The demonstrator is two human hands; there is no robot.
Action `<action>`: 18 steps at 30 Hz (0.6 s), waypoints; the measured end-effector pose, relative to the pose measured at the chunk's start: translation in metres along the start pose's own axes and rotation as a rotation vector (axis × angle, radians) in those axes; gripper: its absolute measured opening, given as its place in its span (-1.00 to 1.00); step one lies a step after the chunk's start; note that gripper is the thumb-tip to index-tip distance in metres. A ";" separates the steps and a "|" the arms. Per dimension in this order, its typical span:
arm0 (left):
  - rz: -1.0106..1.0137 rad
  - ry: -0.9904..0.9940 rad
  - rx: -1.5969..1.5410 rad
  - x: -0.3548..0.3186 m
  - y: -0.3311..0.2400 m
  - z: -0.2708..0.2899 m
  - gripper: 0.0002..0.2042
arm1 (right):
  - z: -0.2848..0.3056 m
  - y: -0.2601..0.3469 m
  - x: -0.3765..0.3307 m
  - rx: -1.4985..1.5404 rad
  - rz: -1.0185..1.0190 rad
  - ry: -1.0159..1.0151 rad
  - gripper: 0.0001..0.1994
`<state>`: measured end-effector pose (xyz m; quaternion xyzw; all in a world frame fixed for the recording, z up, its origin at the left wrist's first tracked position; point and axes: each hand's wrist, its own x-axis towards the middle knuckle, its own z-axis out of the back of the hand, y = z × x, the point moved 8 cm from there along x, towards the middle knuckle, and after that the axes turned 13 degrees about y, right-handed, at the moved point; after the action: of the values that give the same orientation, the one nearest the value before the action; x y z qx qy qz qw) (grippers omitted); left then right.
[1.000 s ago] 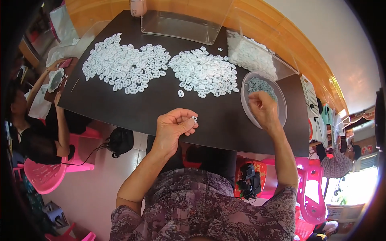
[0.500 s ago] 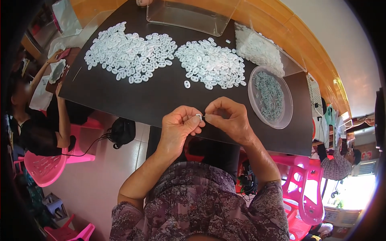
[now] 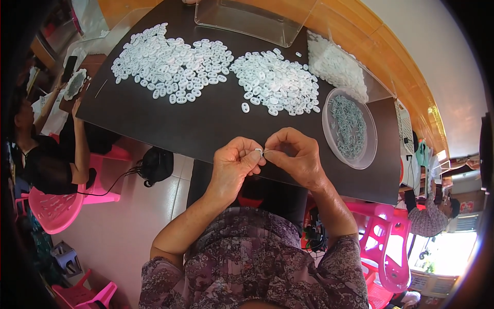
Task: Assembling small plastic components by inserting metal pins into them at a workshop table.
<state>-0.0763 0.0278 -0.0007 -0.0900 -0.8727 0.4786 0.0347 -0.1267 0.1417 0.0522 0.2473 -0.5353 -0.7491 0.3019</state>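
Note:
Close to the table's near edge, my left hand (image 3: 234,160) pinches a small white oval plastic piece (image 3: 259,151) between thumb and fingers. The fingertips of my right hand (image 3: 300,158) press together against that piece from the right. Whatever they pinch is too small to make out. Beyond my hands lie two piles of white oval pieces with two holes each, a wide left pile (image 3: 170,64) and a right pile (image 3: 278,82). One loose oval piece (image 3: 245,107) rests just in front of the right pile.
A clear round bowl (image 3: 372,126) of small grey screw-like parts (image 3: 350,129) stands at the right. Behind it is a bag of white pieces (image 3: 337,64). An open clear box (image 3: 247,23) sits at the back. At the left, another person (image 3: 51,159) sits by pink stools.
My right fingertips have closed up against the white piece, narrowing the small gap between my hands. The view has shifted slightly. At the left, the other person's far hand and dark phone have moved.

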 end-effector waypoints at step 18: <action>-0.135 -0.063 0.089 -0.004 -0.003 0.001 -0.92 | -0.007 0.002 0.001 -0.041 0.022 -0.022 -0.88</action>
<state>-0.0734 0.0245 0.0008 -0.0141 -0.8554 0.5159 0.0434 -0.1226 0.1358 0.0518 0.2269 -0.5257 -0.7591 0.3095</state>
